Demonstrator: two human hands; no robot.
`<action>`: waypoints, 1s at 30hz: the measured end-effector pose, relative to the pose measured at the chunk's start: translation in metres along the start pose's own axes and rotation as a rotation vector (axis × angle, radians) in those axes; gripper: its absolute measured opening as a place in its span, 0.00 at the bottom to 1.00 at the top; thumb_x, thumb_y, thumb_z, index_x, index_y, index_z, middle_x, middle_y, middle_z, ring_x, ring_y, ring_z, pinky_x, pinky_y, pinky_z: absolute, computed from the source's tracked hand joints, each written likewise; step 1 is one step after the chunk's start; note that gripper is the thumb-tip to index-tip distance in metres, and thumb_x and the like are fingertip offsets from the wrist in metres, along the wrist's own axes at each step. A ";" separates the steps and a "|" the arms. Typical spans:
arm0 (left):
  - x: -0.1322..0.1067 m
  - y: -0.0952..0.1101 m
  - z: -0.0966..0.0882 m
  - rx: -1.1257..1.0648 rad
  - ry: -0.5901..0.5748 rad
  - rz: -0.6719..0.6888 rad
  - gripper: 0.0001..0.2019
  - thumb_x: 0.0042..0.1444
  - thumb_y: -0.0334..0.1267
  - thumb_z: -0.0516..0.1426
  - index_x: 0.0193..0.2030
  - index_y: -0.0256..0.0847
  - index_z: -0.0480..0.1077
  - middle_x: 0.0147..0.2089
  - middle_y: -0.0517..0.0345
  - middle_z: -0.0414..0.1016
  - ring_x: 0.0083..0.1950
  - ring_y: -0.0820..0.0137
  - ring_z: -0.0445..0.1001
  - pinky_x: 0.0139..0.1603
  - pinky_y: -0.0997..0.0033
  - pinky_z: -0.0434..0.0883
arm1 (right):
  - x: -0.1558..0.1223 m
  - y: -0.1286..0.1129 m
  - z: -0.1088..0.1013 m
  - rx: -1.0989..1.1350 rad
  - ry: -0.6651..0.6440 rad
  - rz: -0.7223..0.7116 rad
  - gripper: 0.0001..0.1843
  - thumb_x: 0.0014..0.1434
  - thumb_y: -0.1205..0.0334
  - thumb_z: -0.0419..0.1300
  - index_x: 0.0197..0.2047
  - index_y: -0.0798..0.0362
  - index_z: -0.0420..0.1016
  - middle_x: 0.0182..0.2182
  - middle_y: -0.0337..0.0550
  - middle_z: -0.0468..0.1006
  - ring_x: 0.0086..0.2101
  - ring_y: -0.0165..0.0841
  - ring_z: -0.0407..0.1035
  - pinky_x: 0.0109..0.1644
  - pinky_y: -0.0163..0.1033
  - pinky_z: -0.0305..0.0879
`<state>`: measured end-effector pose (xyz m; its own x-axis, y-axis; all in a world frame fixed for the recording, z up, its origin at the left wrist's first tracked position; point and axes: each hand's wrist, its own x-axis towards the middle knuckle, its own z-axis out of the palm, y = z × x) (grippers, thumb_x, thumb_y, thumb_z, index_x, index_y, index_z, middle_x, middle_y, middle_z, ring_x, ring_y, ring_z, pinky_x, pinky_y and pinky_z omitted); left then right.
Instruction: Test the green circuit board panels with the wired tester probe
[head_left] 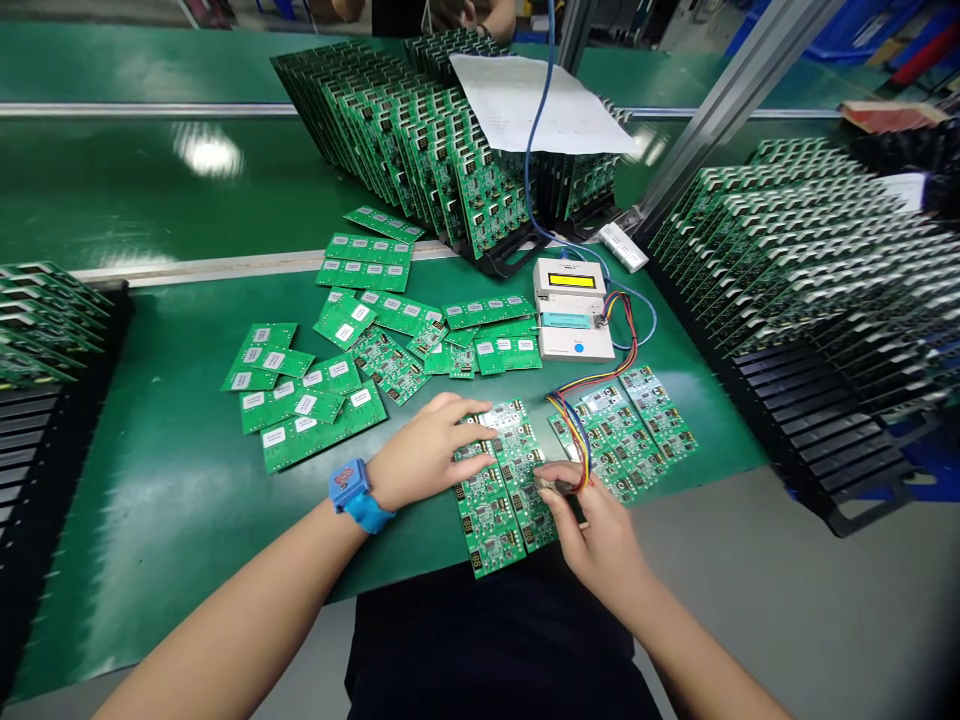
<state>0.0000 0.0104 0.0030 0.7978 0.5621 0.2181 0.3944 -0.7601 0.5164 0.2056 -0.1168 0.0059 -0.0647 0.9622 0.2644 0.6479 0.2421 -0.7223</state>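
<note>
Right hand [600, 525] pinches connector [553, 484]; left hand [431, 445] splayed on boards [491, 520]; rack [821, 440] holds more boards [772, 235].

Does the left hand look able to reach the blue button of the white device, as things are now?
Probably yes: the left hand rests spread on circuit boards, and the blue button lies uncovered ahead to its right. The coloured wires pass nearby but seem to leave the way free.

Obstacle: wire bundle [580, 432] over circuit boards [631, 440]
</note>
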 end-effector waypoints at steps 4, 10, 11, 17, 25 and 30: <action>0.000 -0.001 0.000 0.001 0.004 0.006 0.12 0.57 0.42 0.58 0.47 0.43 0.72 0.55 0.51 0.66 0.52 0.61 0.64 0.52 0.56 0.67 | -0.001 0.000 0.001 -0.003 0.005 -0.006 0.11 0.63 0.70 0.50 0.49 0.51 0.63 0.41 0.47 0.73 0.44 0.36 0.69 0.46 0.42 0.69; 0.000 0.000 0.001 -0.002 0.004 0.002 0.12 0.57 0.43 0.57 0.47 0.43 0.72 0.55 0.51 0.66 0.52 0.62 0.64 0.52 0.56 0.67 | 0.000 -0.001 0.000 -0.006 0.007 0.009 0.10 0.63 0.68 0.50 0.48 0.51 0.64 0.40 0.47 0.74 0.43 0.37 0.70 0.45 0.42 0.70; 0.000 0.000 0.001 -0.001 0.005 0.005 0.12 0.57 0.43 0.57 0.47 0.43 0.72 0.55 0.50 0.66 0.51 0.62 0.64 0.51 0.56 0.67 | 0.000 -0.001 0.000 -0.007 0.009 0.008 0.10 0.63 0.68 0.50 0.48 0.51 0.64 0.40 0.47 0.74 0.43 0.37 0.70 0.45 0.42 0.70; 0.000 0.000 0.001 0.009 0.008 0.010 0.13 0.58 0.43 0.57 0.48 0.44 0.71 0.54 0.50 0.66 0.51 0.62 0.64 0.51 0.56 0.67 | 0.000 0.000 -0.001 -0.015 0.005 0.023 0.10 0.63 0.67 0.50 0.48 0.50 0.65 0.40 0.47 0.74 0.43 0.37 0.71 0.45 0.42 0.70; 0.001 -0.001 0.002 0.080 -0.011 0.072 0.14 0.60 0.44 0.54 0.51 0.46 0.71 0.56 0.48 0.64 0.53 0.61 0.64 0.52 0.55 0.66 | 0.000 0.003 -0.006 0.066 -0.036 0.176 0.09 0.62 0.64 0.54 0.46 0.50 0.68 0.41 0.45 0.75 0.42 0.36 0.71 0.46 0.43 0.68; 0.000 -0.001 0.002 0.075 -0.015 0.060 0.14 0.61 0.45 0.53 0.51 0.47 0.71 0.56 0.49 0.64 0.52 0.61 0.63 0.52 0.54 0.66 | 0.006 0.004 -0.005 0.252 -0.019 0.278 0.10 0.62 0.61 0.54 0.47 0.49 0.69 0.43 0.45 0.74 0.41 0.36 0.71 0.45 0.44 0.69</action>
<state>0.0004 0.0102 0.0007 0.8277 0.5102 0.2337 0.3783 -0.8149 0.4391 0.2122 -0.1112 0.0077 0.0723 0.9970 0.0259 0.4357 -0.0082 -0.9001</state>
